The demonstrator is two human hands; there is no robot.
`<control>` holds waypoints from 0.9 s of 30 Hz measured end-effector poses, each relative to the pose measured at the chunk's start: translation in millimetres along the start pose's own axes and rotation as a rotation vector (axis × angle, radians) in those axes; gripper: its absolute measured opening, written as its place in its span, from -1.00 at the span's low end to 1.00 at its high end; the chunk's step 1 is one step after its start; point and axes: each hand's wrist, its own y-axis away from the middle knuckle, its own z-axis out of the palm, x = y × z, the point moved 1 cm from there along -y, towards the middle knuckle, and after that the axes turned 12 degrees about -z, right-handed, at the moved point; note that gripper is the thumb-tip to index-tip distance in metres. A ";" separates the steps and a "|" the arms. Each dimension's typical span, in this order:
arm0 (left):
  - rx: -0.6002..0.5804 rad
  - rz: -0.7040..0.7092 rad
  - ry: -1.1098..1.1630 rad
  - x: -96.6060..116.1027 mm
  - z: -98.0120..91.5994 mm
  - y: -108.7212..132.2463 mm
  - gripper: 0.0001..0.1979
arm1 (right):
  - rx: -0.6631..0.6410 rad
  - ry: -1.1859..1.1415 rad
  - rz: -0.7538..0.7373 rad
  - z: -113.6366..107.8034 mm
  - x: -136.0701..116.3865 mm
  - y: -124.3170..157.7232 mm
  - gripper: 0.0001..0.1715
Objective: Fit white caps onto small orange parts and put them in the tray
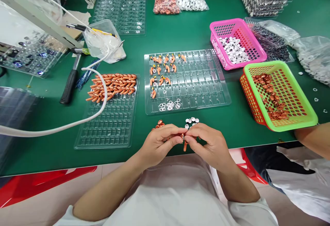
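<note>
- Green work table (46,143): its near edge runs just under both wrists. The strip of bare mat between that edge and the trays is the only open room around the hands.
- Clear plastic compartment tray (201,92), at 12 o'clock from the hands: orange parts fill its upper-left cells and white rings lie in the lower row.
- Second clear plastic tray (108,126), at 10 o'clock, stacked with orange curved parts along its far end.
- Green mesh basket (296,122) at 2 o'clock, holding orange pieces. The pink mesh basket (227,21) of white caps sits behind it.
- Left hand (157,145) and right hand (208,145): fingertips meet over the table's near edge, thumbs and forefingers pinched shut, other fingers curled in.
- Small orange plastic piece (185,146): clamped between both pinches, its free end hanging toward 6 o'clock, long axis running 12 to 6.
- Loose white caps (192,120) and loose orange bits (159,124): just beyond the knuckles, at 12 and 11 o'clock.
</note>
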 end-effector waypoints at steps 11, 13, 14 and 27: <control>-0.072 -0.066 0.116 -6.9 -5.6 0.0 -0.77 | -0.045 -0.019 -0.075 -1.2 0.6 1.1 -0.85; -0.097 -0.072 0.164 -8.5 -6.7 -0.5 -0.79 | -0.043 -0.043 -0.102 -0.8 0.2 1.8 -0.86; -0.115 -0.076 0.203 -9.2 -6.7 -0.8 -0.79 | -0.045 -0.054 -0.113 -0.6 0.0 2.2 -0.87; -0.124 -0.130 0.509 -9.1 2.9 -0.7 -0.86 | 0.013 -0.135 -0.169 5.0 -5.2 -0.1 -0.82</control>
